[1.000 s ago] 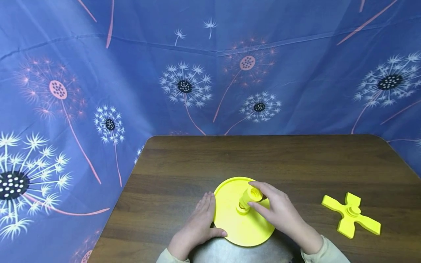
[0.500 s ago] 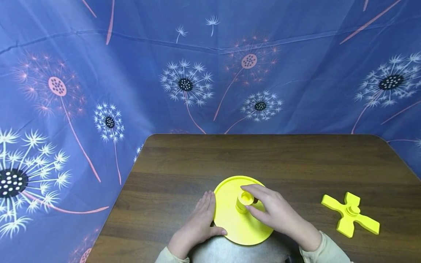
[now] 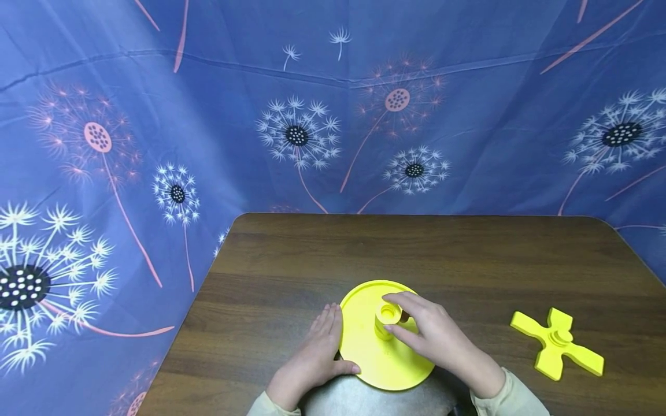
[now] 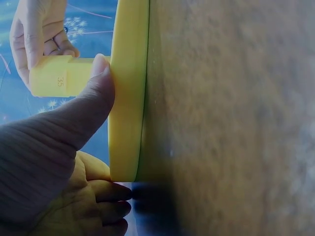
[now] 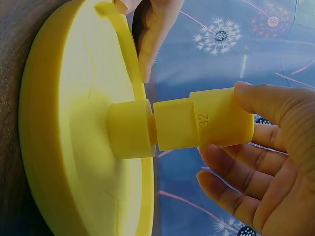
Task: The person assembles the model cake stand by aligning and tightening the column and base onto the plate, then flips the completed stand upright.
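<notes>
A yellow round base disc [image 3: 364,346] with a raised rim lies flat on the table, a short post [image 5: 132,129] standing at its middle. My left hand [image 3: 317,352] rests against the disc's left edge, its fingers straight and the thumb touching the rim. My right hand [image 3: 437,335] pinches a yellow stepped cylinder [image 5: 221,118] between thumb and fingers. That cylinder is marked 32 on one side and has a hollow top. It stands upright over the post, in line with it. A narrow gap with a thinner pin [image 5: 152,129] shows between the two.
A yellow four-armed cross piece [image 3: 558,341] with a round boss lies on the right of the brown wooden table [image 3: 281,254]. A grey rounded surface [image 3: 380,398] sits at the near edge. Behind hangs a blue dandelion-print cloth [image 3: 224,115].
The stepped cylinder has gone from tilted to upright over the post, my right hand shifting slightly left with it. My left hand and the disc have stayed in place.
</notes>
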### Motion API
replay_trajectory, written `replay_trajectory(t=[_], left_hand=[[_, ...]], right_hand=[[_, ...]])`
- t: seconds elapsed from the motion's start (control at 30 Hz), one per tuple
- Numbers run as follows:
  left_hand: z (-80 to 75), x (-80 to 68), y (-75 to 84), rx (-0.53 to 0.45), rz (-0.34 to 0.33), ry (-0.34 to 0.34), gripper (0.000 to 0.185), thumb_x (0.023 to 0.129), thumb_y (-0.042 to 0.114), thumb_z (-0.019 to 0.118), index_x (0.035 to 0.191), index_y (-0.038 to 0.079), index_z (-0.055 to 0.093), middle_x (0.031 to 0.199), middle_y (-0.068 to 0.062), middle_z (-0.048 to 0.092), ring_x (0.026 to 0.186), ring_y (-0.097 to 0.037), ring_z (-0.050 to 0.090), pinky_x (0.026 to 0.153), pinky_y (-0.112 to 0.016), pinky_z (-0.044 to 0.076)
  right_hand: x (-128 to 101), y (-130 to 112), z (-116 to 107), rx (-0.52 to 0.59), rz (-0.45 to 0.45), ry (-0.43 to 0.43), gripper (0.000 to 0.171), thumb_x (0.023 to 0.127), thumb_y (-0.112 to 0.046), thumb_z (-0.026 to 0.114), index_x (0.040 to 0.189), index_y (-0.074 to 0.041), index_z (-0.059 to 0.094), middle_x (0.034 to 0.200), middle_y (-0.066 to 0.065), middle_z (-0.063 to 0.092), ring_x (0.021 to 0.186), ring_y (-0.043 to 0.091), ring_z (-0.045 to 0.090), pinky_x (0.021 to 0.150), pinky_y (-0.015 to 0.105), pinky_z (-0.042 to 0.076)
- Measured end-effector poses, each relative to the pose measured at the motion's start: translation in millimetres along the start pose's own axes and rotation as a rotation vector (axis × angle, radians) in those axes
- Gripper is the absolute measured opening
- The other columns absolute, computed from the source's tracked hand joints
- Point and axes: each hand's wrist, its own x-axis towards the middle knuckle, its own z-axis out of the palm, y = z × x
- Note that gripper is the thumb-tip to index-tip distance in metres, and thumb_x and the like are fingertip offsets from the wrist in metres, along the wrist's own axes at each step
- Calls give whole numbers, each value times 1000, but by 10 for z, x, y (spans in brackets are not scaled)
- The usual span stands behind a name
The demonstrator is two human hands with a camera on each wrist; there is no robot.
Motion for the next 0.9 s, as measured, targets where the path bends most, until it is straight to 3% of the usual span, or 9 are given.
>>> replay_trajectory(t=[0.5,0.73,0.9], left_hand=[[13,2,-5,-4,2,3,111,77,50,76,151,-10,17,157,-27,18,146,-37,15,116,-50,21],[24,9,-16,-1,-2,6,111,77,50,76,151,-9,17,157,-27,18,147,-37,13,117,-50,19],[29,10,-14,16,-5,-2,111,78,51,75,151,-9,17,157,-27,18,147,-37,13,117,-49,19]], right_hand=[[-18,48,85,27,68,76,46,72,-23,86,110,-11,64,98,-10,65,73,5,58,61,25,51],[-20,51,128,-41,52,127,52,65,-30,90,104,-13,59,88,-11,62,68,7,57,57,19,46],[-26,34,113,-96,76,120,56,67,-35,88,110,-10,61,91,-7,64,69,10,58,58,22,47]])
